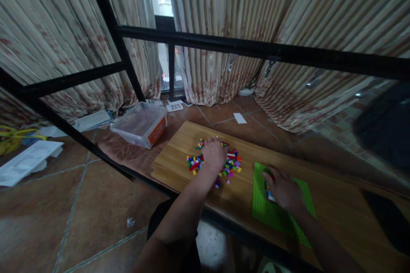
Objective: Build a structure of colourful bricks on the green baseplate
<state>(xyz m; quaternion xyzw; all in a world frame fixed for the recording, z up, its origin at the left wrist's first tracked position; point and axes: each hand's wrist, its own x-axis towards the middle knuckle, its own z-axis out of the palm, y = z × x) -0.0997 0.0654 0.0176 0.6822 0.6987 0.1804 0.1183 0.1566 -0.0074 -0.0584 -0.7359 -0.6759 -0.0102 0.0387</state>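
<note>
Small multicoloured toy building bricks lie in a loose pile on the wooden tabletop. My left hand is over the middle of that pile, its fingers bent down among the bricks. Whatever is between the fingertips is hidden by the hand. To the right lies a green studded baseplate, and on it sits a low block of joined bricks with blue, white and red parts. My right hand curls over this block, thumb and fingers around its upper part and covering most of it.
A clear plastic box with an orange label stands on a mat beyond the table's left end. Black metal bars cross in front of striped curtains. A dark flat object lies at the table's right. White paper is on the tiled floor.
</note>
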